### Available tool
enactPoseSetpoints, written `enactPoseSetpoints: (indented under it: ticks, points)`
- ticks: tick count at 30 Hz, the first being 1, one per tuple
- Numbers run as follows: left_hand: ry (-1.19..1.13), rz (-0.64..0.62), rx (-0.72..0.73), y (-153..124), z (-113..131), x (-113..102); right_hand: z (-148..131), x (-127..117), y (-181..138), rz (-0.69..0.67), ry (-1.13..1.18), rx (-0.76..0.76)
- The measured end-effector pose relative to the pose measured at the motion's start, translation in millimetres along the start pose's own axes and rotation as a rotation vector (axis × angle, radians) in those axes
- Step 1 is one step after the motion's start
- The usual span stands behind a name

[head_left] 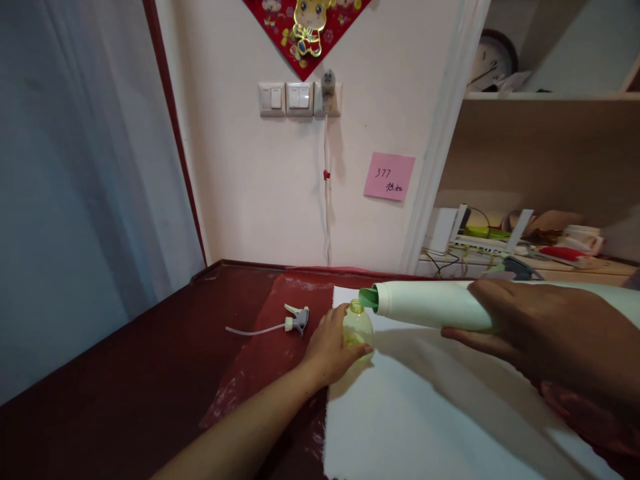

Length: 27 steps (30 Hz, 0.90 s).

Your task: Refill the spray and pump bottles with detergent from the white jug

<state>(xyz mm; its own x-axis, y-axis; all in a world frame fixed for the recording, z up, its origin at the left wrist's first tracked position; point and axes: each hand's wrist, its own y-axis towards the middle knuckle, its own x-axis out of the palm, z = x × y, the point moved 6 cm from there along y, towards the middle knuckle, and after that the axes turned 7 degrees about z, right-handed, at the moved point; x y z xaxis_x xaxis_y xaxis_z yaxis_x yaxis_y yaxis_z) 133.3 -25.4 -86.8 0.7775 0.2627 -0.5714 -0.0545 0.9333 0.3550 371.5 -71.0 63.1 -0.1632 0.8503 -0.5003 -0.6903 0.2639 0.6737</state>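
My left hand [333,343] is wrapped round a small yellow see-through spray bottle [358,327], which stands upright on a white sheet [400,413] with its neck uncovered. Tilted almost level, a pale green bottle [430,303] is gripped by my right hand [505,320]. The green spout at its mouth sits right at the neck of the yellow bottle; whether liquid is flowing I cannot tell. To the left of my left hand, the spray trigger head [299,321] lies on its side, its clear tube [255,331] pointing left.
A red plastic cover [260,360] lies on the dark red table [125,340]. Behind rises a wall with switches [285,99], a plugged-in cord [327,213] and a pink note [389,177]. At right, shelves hold a white router [480,243] and clutter. A blue-grey curtain [90,167] hangs left.
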Motion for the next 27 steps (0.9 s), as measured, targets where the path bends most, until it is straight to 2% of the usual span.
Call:
enactPoseSetpoints:
  ticks: [10,16,27]
  points:
    - [-0.006,0.000,-0.003,1.0,-0.4,0.0,2.8,3.7,-1.5,-0.061,-0.013,-0.010]
    - [-0.007,0.000,0.005,0.4,-2.0,0.6,0.2,1.5,2.9,-0.024,-0.016,-0.041]
    - [0.007,-0.005,-0.006,0.8,-1.6,0.8,1.6,2.2,3.1,-0.044,-0.024,-0.050]
